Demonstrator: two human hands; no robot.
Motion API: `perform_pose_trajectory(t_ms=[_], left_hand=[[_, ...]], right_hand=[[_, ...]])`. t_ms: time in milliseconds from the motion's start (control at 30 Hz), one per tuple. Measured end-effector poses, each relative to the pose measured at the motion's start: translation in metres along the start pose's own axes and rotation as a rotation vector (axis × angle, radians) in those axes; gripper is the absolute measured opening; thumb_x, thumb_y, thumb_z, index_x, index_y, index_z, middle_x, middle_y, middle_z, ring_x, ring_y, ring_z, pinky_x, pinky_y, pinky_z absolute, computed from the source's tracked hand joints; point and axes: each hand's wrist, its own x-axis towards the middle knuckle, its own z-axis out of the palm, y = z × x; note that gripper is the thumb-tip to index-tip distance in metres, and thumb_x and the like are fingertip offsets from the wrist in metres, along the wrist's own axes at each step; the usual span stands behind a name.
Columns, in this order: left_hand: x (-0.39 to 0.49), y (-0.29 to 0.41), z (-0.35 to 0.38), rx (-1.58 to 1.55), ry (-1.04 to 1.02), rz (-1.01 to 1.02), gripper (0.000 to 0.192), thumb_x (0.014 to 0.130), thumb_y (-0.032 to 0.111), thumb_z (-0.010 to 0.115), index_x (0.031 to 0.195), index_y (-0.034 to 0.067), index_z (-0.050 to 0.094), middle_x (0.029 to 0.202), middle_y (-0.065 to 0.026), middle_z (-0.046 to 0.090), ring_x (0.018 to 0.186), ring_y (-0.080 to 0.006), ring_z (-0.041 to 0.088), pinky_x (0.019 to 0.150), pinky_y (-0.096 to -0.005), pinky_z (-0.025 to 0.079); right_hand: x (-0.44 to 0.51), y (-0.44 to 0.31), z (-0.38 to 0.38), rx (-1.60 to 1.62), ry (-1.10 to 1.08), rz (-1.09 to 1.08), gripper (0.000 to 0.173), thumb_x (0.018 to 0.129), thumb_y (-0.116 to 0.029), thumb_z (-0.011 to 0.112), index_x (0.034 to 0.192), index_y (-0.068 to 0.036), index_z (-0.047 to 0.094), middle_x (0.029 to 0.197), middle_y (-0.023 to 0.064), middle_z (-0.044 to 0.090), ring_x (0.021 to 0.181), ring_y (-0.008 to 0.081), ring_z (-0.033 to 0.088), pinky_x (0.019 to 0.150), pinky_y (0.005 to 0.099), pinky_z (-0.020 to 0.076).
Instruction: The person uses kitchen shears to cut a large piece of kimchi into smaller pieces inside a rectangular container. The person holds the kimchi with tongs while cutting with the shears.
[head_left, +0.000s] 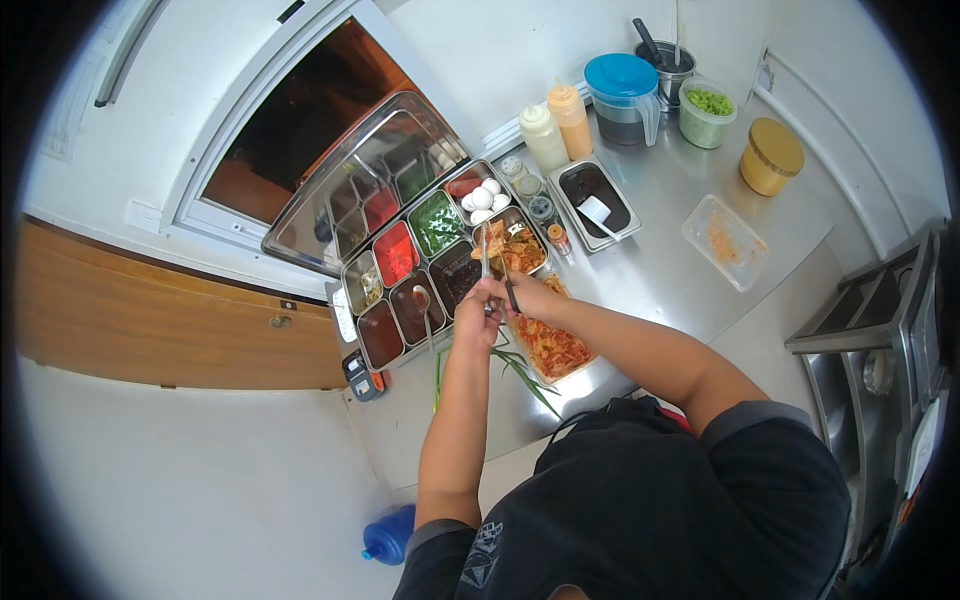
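Note:
My left hand grips metal tongs, whose tips hold a piece of kimchi over the steel pan of kimchi. Close beside it, my right hand is closed on a black-handled cutting tool, probably scissors; its blades are partly hidden. Under my right wrist lies a clear tub of shredded kimchi. Green onion stalks lie beside the tub, partly behind my left forearm. A spoon rests in a pan of dark red sauce.
Nearby pans hold eggs, chopped greens and red strips; a raised steel lid stands behind. Squeeze bottles, spice jars, a sauce pan with scoop, a lidded pitcher and a stained plastic container stand on the right.

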Motion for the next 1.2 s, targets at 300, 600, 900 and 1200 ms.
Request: perform_pose_trajectory(t_ms=[300, 600, 900, 1200], left_hand=[[-0.01, 0.0, 0.009, -0.026, -0.052, -0.026, 0.013, 0.094, 0.017, 0.042, 0.095, 0.012, 0.053, 0.075, 0.0037, 0.052, 0.062, -0.0077, 0.045, 0.052, -0.021, 0.035], [-0.015, -0.009, 0.0, -0.062, 0.09, 0.026, 0.012, 0.093, 0.017, 0.048, 0.096, 0.009, 0.057, 0.075, 0.0024, 0.054, 0.06, -0.0072, 0.044, 0.052, -0.0204, 0.034], [-0.016, 0.0, -0.019, 0.119, 0.037, 0.021, 0.018, 0.091, 0.017, 0.052, 0.105, 0.009, 0.06, 0.073, 0.0042, 0.052, 0.059, -0.0059, 0.041, 0.052, -0.0199, 0.032], [-0.01, 0.003, -0.019, 0.116, 0.079, -0.011, 0.019, 0.091, 0.017, 0.051, 0.106, 0.009, 0.06, 0.072, 0.0037, 0.052, 0.059, -0.0065, 0.041, 0.053, -0.0207, 0.032]], right_hand=[[-0.002, -0.006, 0.002, 0.14, 0.082, -0.113, 0.049, 0.08, -0.05, 0.064, 0.074, -0.002, 0.056, 0.059, 0.0036, 0.055, 0.044, 0.0108, 0.048, 0.043, 0.0238, 0.0392], [-0.005, -0.007, -0.008, 0.03, 0.076, -0.081, 0.043, 0.08, -0.044, 0.066, 0.074, -0.003, 0.057, 0.055, 0.0022, 0.053, 0.04, 0.0103, 0.047, 0.04, 0.024, 0.0372], [-0.004, -0.007, -0.011, 0.037, 0.063, -0.098, 0.037, 0.08, -0.039, 0.069, 0.077, -0.003, 0.06, 0.053, 0.0012, 0.052, 0.04, 0.0101, 0.048, 0.041, 0.0239, 0.0377], [-0.001, -0.001, -0.013, 0.002, 0.071, -0.104, 0.047, 0.077, -0.051, 0.066, 0.078, -0.004, 0.062, 0.056, 0.0028, 0.055, 0.043, 0.0116, 0.051, 0.044, 0.0256, 0.0412]])
